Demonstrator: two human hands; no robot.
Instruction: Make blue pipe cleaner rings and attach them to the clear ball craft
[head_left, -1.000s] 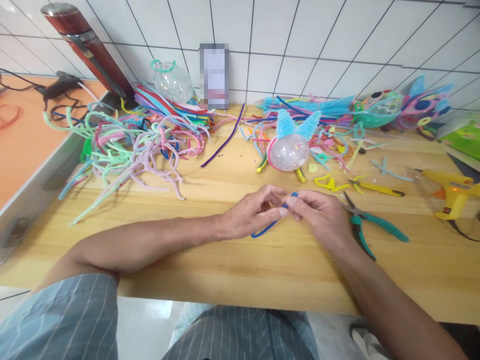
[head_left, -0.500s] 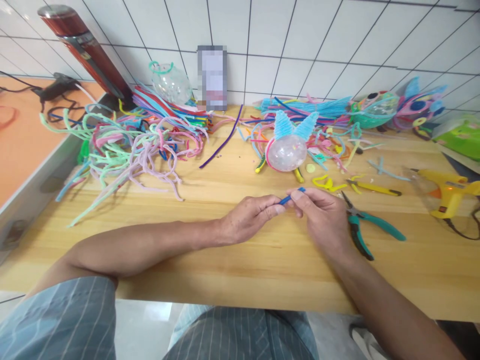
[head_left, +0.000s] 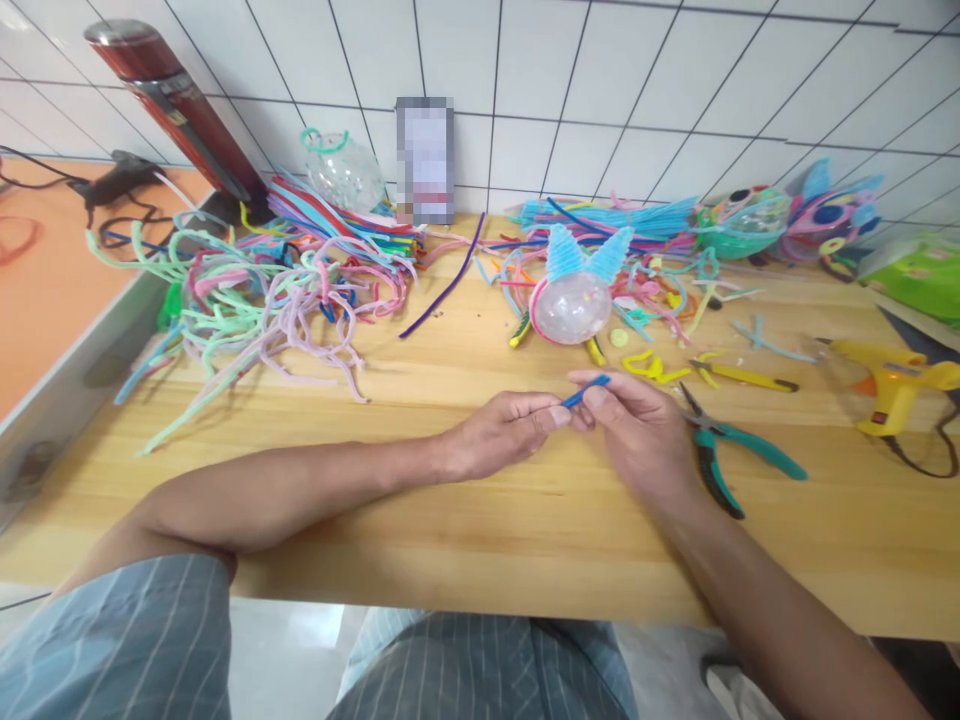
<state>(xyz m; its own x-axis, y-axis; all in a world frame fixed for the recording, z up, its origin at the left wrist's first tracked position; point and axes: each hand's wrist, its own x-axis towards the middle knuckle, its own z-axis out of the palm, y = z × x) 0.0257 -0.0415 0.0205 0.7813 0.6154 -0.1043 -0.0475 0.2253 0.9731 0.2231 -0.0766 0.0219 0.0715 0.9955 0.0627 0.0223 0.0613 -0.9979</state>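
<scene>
A short dark-blue pipe cleaner (head_left: 586, 391) is pinched between my two hands over the table. My left hand (head_left: 504, 432) has its thumb and forefinger closed on the lower left end. The fingers of my right hand (head_left: 640, 425) close on the same piece near its upper right end. Just beyond them stands a clear plastic ball (head_left: 574, 307) with two light-blue pipe-cleaner ears (head_left: 589, 254) and a pink band along its left side. Yellow pipe-cleaner scraps (head_left: 652, 368) lie near my right fingertips. A purple pipe cleaner (head_left: 444, 280) rests farther off to the left.
Teal-handled pliers (head_left: 739, 445) lie right of my right hand, with a yellow-handled tool (head_left: 750, 376) and a yellow glue gun (head_left: 892, 385) beyond. Tangled pipe cleaners (head_left: 247, 310) spread at left. A red flask (head_left: 176, 110) and a phone (head_left: 425, 160) stand by the tiled wall.
Both hands keep the blue pipe cleaner in nearly the same place. A little more of it shows between the fingertips, and the view has shifted slightly.
</scene>
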